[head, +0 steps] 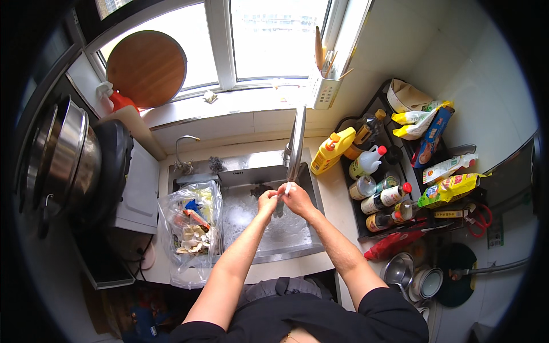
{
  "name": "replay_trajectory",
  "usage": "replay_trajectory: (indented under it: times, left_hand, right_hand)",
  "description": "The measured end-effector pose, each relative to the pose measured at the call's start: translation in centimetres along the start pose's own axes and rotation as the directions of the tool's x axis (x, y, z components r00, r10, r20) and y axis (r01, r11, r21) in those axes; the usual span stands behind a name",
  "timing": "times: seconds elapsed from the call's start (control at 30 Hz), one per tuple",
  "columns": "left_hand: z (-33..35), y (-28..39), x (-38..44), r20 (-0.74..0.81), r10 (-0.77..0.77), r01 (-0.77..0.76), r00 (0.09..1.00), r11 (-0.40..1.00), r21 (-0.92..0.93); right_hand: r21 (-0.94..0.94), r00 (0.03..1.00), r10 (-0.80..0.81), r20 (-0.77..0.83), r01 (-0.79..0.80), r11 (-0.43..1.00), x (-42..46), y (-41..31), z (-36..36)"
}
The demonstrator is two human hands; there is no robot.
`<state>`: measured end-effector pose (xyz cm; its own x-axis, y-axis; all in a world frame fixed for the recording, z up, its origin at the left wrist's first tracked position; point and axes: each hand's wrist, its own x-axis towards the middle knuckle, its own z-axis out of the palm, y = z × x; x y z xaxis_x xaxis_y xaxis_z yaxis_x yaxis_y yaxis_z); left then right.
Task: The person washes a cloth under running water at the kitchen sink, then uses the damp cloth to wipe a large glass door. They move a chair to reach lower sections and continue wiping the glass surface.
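Note:
Both hands are together just below the end of a tall metal faucet (297, 145), over a stainless steel sink (283, 244). My left hand (267, 202) has its fingertips drawn together, almost meeting those of my right hand (298, 199). A small whitish streak shows at the right fingers; whether it is running water or a thin object is unclear. Whitish suds (241, 218) and water cover the sink floor. Something dark (259, 189) lies at the sink's back, partly behind my hands.
Left of the basin sits a clear plastic bag (171, 214) of scraps. A steel scourer (215, 163) and a small curved tap (183, 152) are behind it. A yellow detergent bottle (332, 150) and a rack (364, 233) of sauce bottles stand right. Steel pots (68, 145) are stacked far left.

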<state>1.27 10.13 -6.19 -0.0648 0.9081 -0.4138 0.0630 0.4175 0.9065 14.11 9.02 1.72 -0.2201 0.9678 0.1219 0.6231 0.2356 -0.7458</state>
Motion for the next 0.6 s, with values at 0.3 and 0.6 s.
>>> replay_trajectory:
  times: [0.3, 0.6]
  left_hand:
    - [1.2, 2.1, -1.3, 0.131, -0.039, 0.078, 0.991, 0.948, -0.307]
    - [5.9, 2.0, 2.8, 0.084, -0.293, 0.275, 0.952, 0.705, -0.654]
  right_hand:
    - [-0.078, 0.949, 0.308, 0.066, -0.303, 0.95, -2.7, 3.0, 0.3]
    - [0.012, 0.961, 0.263, -0.08, -0.263, 0.965, -3.2, 3.0, -0.1]
